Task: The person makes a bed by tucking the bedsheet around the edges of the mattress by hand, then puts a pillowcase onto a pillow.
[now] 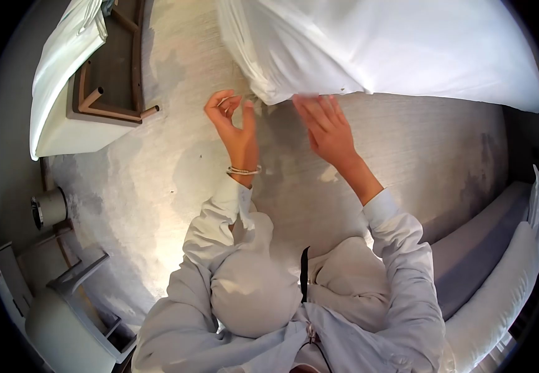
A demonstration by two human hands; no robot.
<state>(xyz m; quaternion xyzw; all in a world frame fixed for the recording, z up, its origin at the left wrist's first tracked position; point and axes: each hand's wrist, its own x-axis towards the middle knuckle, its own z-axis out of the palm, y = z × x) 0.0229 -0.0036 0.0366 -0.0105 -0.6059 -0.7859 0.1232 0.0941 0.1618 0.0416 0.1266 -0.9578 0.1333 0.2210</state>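
A large white sheet [369,50] hangs over something at the top of the view, its lower edge just above the carpeted floor. My left hand [235,127] is raised beside the sheet's left corner, thumb and fingers apart, with nothing between them; a bracelet circles the wrist. My right hand [326,127] is at the sheet's lower edge, fingers stretched out and their tips at the cloth. Whether those fingertips press on the fabric is hard to tell. Below the hands are my bent knees in light trousers.
An overturned piece of wooden-legged furniture [111,93] with white cloth over it lies at upper left. A small cylinder [50,208] stands by the left wall, and a chair [70,323] is at lower left. A cushioned seat [481,261] with a pale pillow [499,298] lines the right.
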